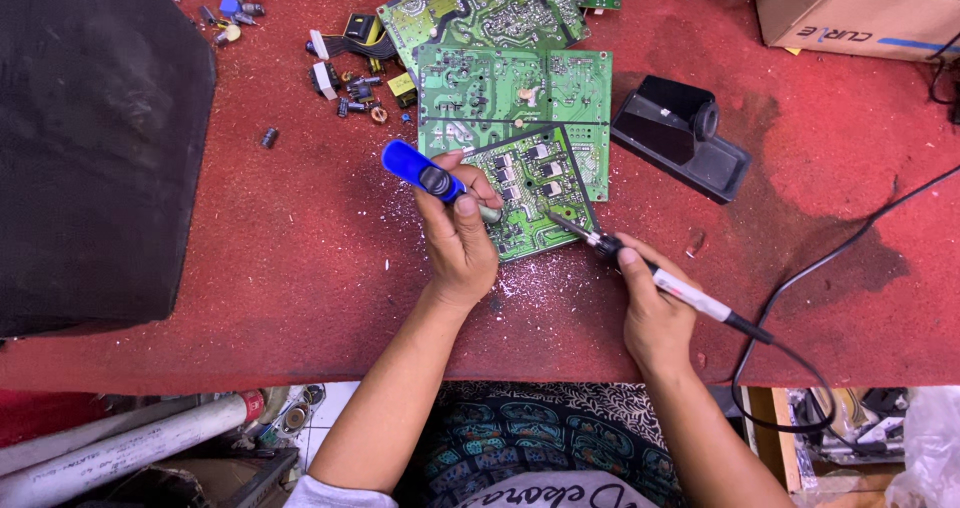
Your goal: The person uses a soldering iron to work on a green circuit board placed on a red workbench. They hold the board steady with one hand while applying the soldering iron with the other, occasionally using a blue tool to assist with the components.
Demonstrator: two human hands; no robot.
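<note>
On the red mat, left hand (458, 243) grips a blue pump (422, 173), right hand (655, 308) pinches an iron (640, 266) whose tip touches the board (530, 193); loose parts (355, 83) lie pulled, many still mounted.

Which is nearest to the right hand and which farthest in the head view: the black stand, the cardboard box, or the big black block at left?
From the right hand:
1. Black plastic stand, just above it on the red mat.
2. Brown cardboard box, top right corner.
3. Big black block, far left.
</note>
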